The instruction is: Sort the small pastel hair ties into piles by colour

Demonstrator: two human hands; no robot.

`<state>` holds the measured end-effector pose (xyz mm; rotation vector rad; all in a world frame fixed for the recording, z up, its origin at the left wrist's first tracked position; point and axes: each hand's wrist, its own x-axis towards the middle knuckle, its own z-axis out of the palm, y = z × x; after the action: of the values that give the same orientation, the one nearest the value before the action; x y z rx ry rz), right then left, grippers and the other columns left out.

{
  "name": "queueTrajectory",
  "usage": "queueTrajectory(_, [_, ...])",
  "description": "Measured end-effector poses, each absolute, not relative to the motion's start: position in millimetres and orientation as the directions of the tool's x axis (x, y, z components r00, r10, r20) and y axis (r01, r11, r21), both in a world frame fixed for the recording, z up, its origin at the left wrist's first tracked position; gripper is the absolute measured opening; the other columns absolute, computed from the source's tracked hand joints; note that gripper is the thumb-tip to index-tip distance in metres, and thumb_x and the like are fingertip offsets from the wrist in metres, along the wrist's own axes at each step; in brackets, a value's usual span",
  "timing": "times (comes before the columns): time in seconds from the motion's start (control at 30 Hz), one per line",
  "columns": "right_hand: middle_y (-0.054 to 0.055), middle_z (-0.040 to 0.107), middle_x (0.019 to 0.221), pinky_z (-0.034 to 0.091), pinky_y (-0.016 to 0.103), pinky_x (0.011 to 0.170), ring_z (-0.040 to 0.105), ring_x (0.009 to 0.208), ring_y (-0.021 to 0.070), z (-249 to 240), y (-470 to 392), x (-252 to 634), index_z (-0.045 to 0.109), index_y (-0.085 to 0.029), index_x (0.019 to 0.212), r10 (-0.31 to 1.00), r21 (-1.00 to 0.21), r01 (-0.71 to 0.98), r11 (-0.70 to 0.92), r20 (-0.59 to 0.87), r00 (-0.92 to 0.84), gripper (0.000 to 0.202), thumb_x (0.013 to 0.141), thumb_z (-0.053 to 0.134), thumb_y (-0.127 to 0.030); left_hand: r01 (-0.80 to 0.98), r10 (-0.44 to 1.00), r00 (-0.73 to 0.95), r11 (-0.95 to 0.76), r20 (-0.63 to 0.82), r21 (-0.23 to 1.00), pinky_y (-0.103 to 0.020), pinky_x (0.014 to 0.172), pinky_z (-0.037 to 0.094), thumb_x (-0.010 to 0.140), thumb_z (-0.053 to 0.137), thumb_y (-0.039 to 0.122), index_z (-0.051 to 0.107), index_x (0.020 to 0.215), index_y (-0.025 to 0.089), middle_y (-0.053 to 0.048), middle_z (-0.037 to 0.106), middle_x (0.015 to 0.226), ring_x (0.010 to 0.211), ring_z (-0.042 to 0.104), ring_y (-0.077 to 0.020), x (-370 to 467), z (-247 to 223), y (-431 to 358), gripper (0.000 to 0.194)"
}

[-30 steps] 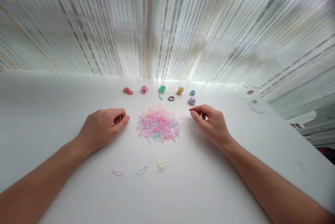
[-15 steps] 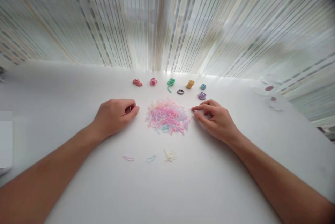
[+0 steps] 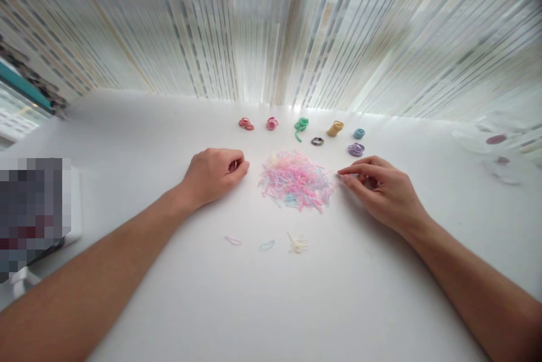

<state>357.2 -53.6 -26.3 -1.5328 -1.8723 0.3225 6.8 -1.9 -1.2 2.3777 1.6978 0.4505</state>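
Beside the band pile (image 3: 296, 181), I'm curling left hand (image 3: 215, 174) and right hand (image 3: 386, 191), inner fingers hidden, can't tell if pinching.

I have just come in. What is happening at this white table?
A person's left hand is curled beside a heap of pastel bands on a white table, apart from the heap. The right hand is at the heap's opposite edge; whether it pinches a band, I cannot tell. Nearer the person lie a pink band, a light-blue band and a cream cluster; coloured coils lie beyond the heap.
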Motion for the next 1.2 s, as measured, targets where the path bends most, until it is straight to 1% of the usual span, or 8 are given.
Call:
queueTrajectory(0.13, [0.005, 0.068, 0.095, 0.042, 0.032, 0.059, 0.053, 0.063, 0.0134, -28.5, -51.9, 357.0, 0.081, -0.02, 0.113, 0.935, -0.597, 0.756, 0.27, 0.349, -0.058, 0.027, 0.093, 0.067, -0.034, 0.898, 0.948, 0.298, -0.318, 0.112, 0.305, -0.032, 0.065, 0.028, 0.093, 0.047, 0.046, 0.055, 0.071, 0.021, 0.0, 0.061, 0.068, 0.064, 0.047, -0.0142, 5.7, 0.0, -1.4, 0.035])
queueTrajectory(0.2, [0.005, 0.068, 0.095, 0.042, 0.032, 0.059, 0.053, 0.063, 0.0128, -28.5, -51.3, 356.0, 0.081, -0.02, 0.114, 0.937, -0.61, 0.745, 0.27, 0.344, -0.058, 0.028, 0.093, 0.066, -0.032, 0.904, 0.95, 0.293, -0.311, 0.104, 0.293, -0.032, 0.065, 0.028, 0.093, 0.046, 0.046, 0.054, 0.071, 0.021, 0.0, 0.06, 0.067, 0.064, 0.047, -0.0145, 5.1, 0.2, -0.8, 0.035])
queueTrajectory(0.4, [0.003, 0.066, 0.086, 0.041, 0.031, 0.059, 0.051, 0.061, 0.0123, -26.6, -51.4, 352.9, 0.08, -0.019, 0.09, 0.927, -0.659, 0.698, 0.278, 0.374, -0.016, 0.016, 0.089, 0.065, -0.023, 0.91, 0.949, 0.299, -0.316, 0.102, 0.269, -0.032, 0.065, 0.028, 0.094, 0.044, 0.049, 0.053, 0.071, 0.022, 0.0, 0.059, 0.066, 0.064, 0.047, -0.0153, 3.0, -1.7, 1.2, 0.037])
queueTrajectory(0.57, [0.002, 0.065, 0.086, 0.042, 0.031, 0.061, 0.052, 0.063, 0.0127, -26.7, -52.5, 352.2, 0.081, -0.02, 0.092, 0.94, -0.666, 0.692, 0.278, 0.337, -0.054, 0.014, 0.086, 0.067, -0.021, 0.916, 0.952, 0.291, -0.306, 0.094, 0.258, -0.032, 0.065, 0.029, 0.094, 0.044, 0.051, 0.053, 0.071, 0.022, 0.0, 0.059, 0.066, 0.064, 0.048, -0.0161, 1.4, -2.0, 1.3, 0.038])
queueTrajectory(0.67, [0.003, 0.065, 0.087, 0.044, 0.031, 0.062, 0.053, 0.064, 0.0132, -25.7, -52.6, 351.8, 0.081, -0.02, 0.096, 0.942, -0.653, 0.706, 0.273, 0.33, -0.059, 0.016, 0.088, 0.067, -0.023, 0.918, 0.953, 0.29, -0.303, 0.086, 0.256, -0.032, 0.065, 0.029, 0.094, 0.044, 0.051, 0.052, 0.07, 0.022, 0.0, 0.059, 0.066, 0.064, 0.048, -0.0163, 1.5, -1.4, 1.2, 0.039])
queueTrajectory(0.87, [0.006, 0.067, 0.095, 0.048, 0.032, 0.066, 0.058, 0.069, 0.0146, -23.9, -51.6, 350.6, 0.08, -0.022, 0.119, 0.946, -0.599, 0.749, 0.284, 0.304, -0.115, 0.03, 0.098, 0.06, -0.027, 0.916, 0.951, 0.296, -0.308, 0.086, 0.255, -0.032, 0.064, 0.028, 0.095, 0.043, 0.051, 0.052, 0.071, 0.022, 0.0, 0.059, 0.066, 0.064, 0.048, -0.0161, 1.8, -1.2, 1.6, 0.039])
queueTrajectory(1.07, [0.006, 0.065, 0.096, 0.049, 0.033, 0.067, 0.058, 0.069, 0.0154, -25.9, -53.3, 354.5, 0.081, -0.024, 0.119, 0.936, -0.546, 0.774, 0.322, 0.308, -0.171, 0.029, 0.101, 0.06, -0.032, 0.907, 0.946, 0.305, -0.323, 0.107, 0.27, -0.032, 0.064, 0.028, 0.094, 0.046, 0.045, 0.055, 0.071, 0.021, -0.001, 0.064, 0.07, 0.065, 0.049, -0.0155, 6.3, 2.5, -2.2, 0.034])
queueTrajectory(1.2, [0.005, 0.065, 0.092, 0.047, 0.034, 0.064, 0.057, 0.066, 0.0157, -29.2, -52.2, 357.6, 0.083, -0.026, 0.112, 0.93, -0.522, 0.789, 0.322, 0.331, -0.16, 0.025, 0.1, 0.063, -0.035, 0.894, 0.943, 0.31, -0.332, 0.121, 0.302, -0.032, 0.064, 0.03, 0.095, 0.047, 0.044, 0.059, 0.071, 0.021, -0.002, 0.067, 0.071, 0.066, 0.051, -0.0159, 7.4, 1.2, -3.7, 0.035])
